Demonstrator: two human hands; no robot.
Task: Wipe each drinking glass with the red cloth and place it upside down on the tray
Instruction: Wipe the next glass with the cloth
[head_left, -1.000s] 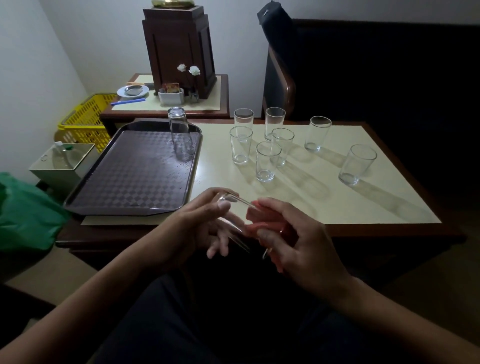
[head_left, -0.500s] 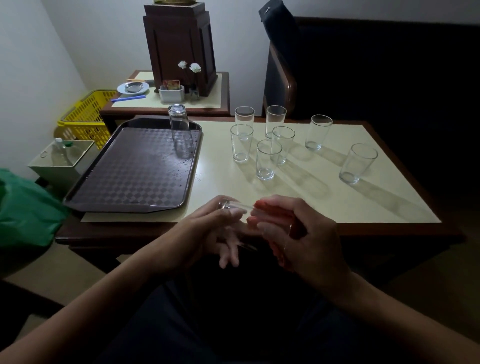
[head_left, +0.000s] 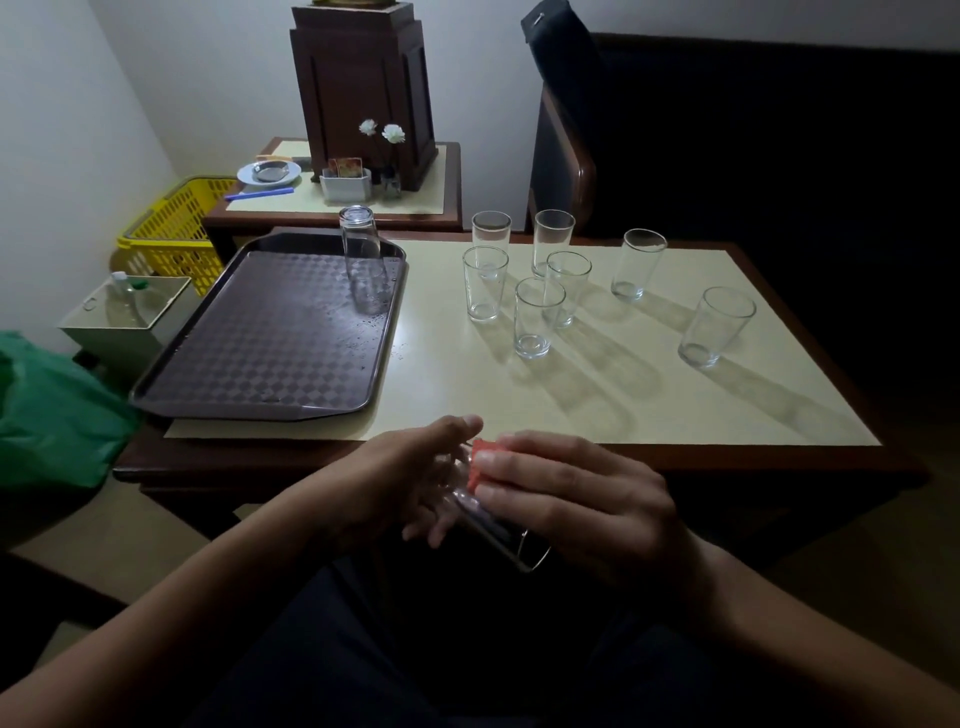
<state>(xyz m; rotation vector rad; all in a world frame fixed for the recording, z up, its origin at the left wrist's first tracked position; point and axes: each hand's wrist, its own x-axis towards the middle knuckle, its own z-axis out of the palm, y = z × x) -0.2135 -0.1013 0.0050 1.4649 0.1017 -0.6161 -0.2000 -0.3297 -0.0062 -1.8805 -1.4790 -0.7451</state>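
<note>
Over my lap, just before the table's front edge, my left hand (head_left: 410, 480) grips a clear drinking glass (head_left: 493, 525) that lies on its side, rim toward the lower right. My right hand (head_left: 582, 499) holds the red cloth (head_left: 480, 460) against the glass; only a small fold of cloth shows between my fingers. On the dark brown tray (head_left: 260, 343) at the table's left one glass (head_left: 363, 270) stands upside down near the far right corner. Several upright glasses (head_left: 537, 317) stand on the cream tabletop (head_left: 467, 395) to the tray's right.
A lone glass (head_left: 714, 327) stands near the table's right edge. Behind the table is a side table with a dark wooden box (head_left: 363, 88), a saucer and a small vase. A yellow basket (head_left: 171, 234), a white bin and a green bag (head_left: 52, 415) sit at the left.
My right hand has slid with the cloth along the glass toward my left hand, and the glass has turned so its rim now sticks out below my right palm.
</note>
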